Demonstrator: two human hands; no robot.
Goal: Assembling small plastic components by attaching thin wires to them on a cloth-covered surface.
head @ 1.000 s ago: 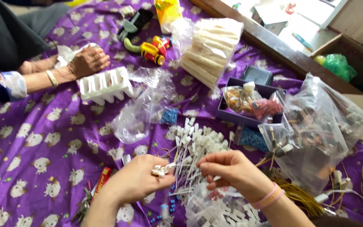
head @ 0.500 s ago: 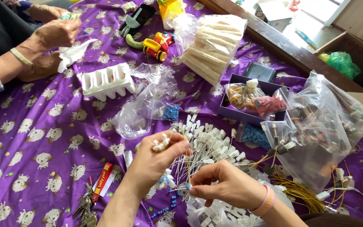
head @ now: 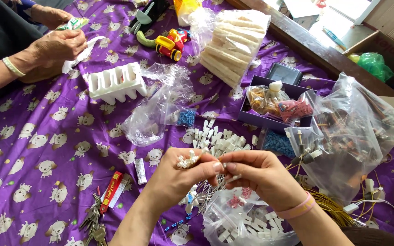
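Note:
My left hand (head: 178, 177) is closed around a small bunch of white plastic connector pieces (head: 187, 160), held above the purple cloth (head: 42, 150). My right hand (head: 261, 175), with a pink band at the wrist, pinches one thin white piece (head: 231, 178) right beside the left fingertips. Under both hands lies a heap of white connectors on thin wires (head: 220, 143). Below the right wrist sits a clear bag with more white pieces (head: 242, 223).
Another person's hands (head: 58, 45) hold a wrapper at the top left. A white moulded tray (head: 117, 83), empty clear bags (head: 160, 105), a yellow toy vehicle (head: 172, 43), a bag of pale sticks (head: 233, 45), a purple box (head: 274, 105), a big bag of parts (head: 356, 132), keys (head: 94, 223).
My hands have come together over the connector heap, the right one rising to meet the left. The other person's hands have shifted at the top left.

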